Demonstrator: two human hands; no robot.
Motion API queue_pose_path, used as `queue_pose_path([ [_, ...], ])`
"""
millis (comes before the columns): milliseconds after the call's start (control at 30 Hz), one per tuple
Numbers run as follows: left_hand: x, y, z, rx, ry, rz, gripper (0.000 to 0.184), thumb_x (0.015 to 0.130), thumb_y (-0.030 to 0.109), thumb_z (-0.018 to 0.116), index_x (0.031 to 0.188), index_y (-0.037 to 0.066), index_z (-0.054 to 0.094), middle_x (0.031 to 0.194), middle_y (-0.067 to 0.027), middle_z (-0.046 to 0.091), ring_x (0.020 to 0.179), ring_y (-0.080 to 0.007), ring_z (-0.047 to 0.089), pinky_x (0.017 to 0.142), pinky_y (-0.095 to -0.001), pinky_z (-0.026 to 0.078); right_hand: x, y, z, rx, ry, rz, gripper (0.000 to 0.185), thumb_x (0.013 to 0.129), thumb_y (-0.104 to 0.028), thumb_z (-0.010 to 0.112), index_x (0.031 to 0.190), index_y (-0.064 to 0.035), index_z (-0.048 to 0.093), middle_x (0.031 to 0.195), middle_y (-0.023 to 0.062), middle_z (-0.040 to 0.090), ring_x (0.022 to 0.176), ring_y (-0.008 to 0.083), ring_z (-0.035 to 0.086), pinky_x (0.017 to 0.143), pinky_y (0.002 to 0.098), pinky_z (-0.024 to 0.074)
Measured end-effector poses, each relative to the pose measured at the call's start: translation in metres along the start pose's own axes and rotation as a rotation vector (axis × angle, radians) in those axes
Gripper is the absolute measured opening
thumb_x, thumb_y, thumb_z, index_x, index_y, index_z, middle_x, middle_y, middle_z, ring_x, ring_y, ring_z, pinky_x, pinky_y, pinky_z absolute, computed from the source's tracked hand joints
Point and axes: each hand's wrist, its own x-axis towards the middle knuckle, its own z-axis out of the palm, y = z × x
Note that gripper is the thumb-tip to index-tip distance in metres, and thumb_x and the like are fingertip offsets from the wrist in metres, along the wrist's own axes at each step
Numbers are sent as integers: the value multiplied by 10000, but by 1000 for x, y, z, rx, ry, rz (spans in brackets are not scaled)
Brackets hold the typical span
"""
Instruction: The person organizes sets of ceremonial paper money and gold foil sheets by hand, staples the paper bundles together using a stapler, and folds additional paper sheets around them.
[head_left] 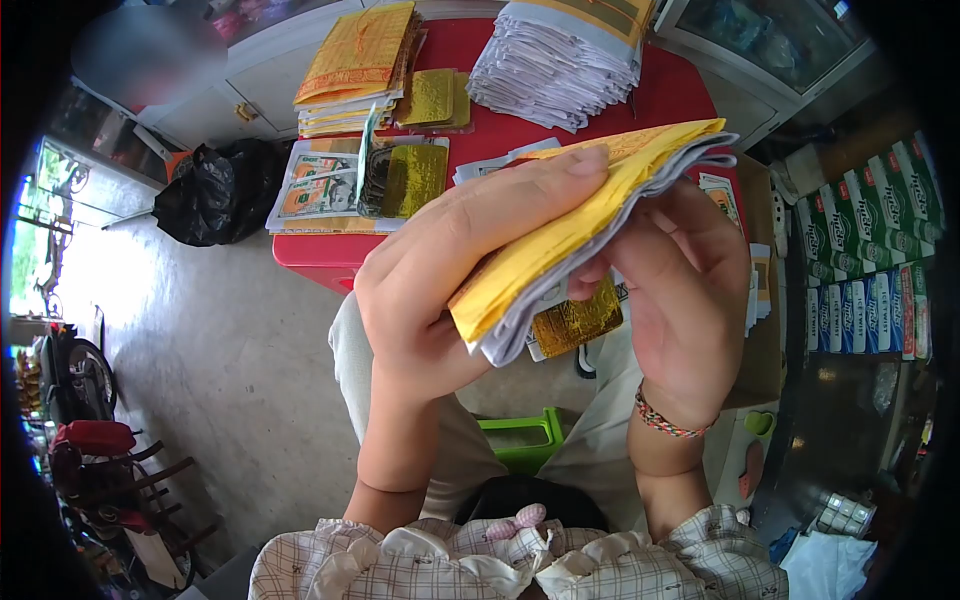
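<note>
Both hands grip a folded bundle of yellow joss paper (545, 240) with grey-white sheets along its lower edge. My left hand (430, 250) is closed on the near left part, thumb stretched across the top. My right hand (690, 290), with a braided bracelet at its wrist, curls its fingers against the underside, partly hidden by the paper. A gold-foil sheet (578, 325) shows beneath the bundle; whether a hand holds it I cannot tell. Left of the hands, banknote-print papers (315, 185) lie on the red table (310, 252) with a gold-foil piece (415, 180) on top.
At the table's back stand a yellow paper stack (355, 55), gold packets (430, 100) and a tall grey-white paper stack (550, 70). A black plastic bag (220, 190) sits left on the floor. Drink cartons (870, 215) are at right, a green stool (525, 440) below.
</note>
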Motion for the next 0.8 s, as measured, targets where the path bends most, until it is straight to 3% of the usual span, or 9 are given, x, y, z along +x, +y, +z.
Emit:
queue_pose_path([
  [167, 1, -11, -3, 105, -62, 110, 337, 805, 68, 550, 1078, -128, 574, 1094, -259, 636, 1013, -287, 637, 926, -368, 465, 3, 6, -9, -11, -61, 36, 273, 860, -77, 560, 1093, 64, 568, 851, 108, 627, 641, 142, 564, 574, 251, 439],
  [333, 1, -18, -4, 104, -78, 185, 300, 792, -1, 557, 1067, -121, 568, 1080, -270, 636, 1025, -325, 637, 937, -396, 469, 0, 2, -6, -56, -38, 57, 281, 860, -90, 559, 1100, 57, 565, 825, 75, 612, 615, 111, 523, 549, 234, 405],
  [567, 1, -17, 1, 170, -86, 176, 290, 793, -22, 550, 1064, -126, 564, 1076, -280, 633, 1025, -337, 636, 926, -393, 478, 3, 11, -2, 56, 45, 35, 289, 882, -125, 549, 1110, 50, 559, 707, 11, 534, 536, 69, 427, 505, 222, 356],
  [800, 0, -19, 0, 33, -53, 129, 263, 807, -30, 568, 1054, -119, 558, 1078, -292, 627, 1034, -351, 630, 937, -415, 471, 4, 5, -13, -68, -68, 93, 308, 874, -121, 572, 1130, 48, 547, 744, 37, 574, 547, 73, 456, 513, 224, 368],
])
